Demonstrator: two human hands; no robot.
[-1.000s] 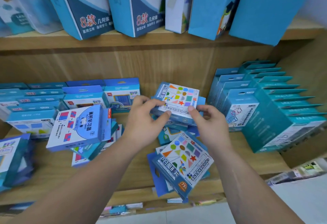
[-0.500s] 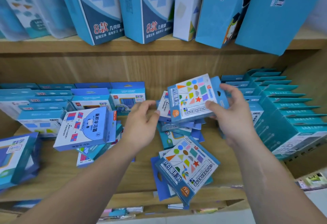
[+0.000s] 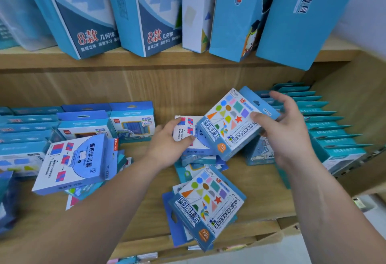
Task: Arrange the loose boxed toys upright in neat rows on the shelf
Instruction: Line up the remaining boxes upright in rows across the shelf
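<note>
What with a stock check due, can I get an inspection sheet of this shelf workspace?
Surface: wooden shelf, bare patches showing between boxes.
Job's things: shapes box held off the shelf, tilted; white box on the middle heap; second shapes box flat at the front edge; area box tilted on the left pile.
Clutter: loose boxes heaped mid-shelf, between the left rows and the teal row, both upright.
Hands: right hand holds the shapes box; left hand pinches the white box.
Cables: nothing seen.
Surroundings: tall blue boxes lean on the upper shelf.
</note>
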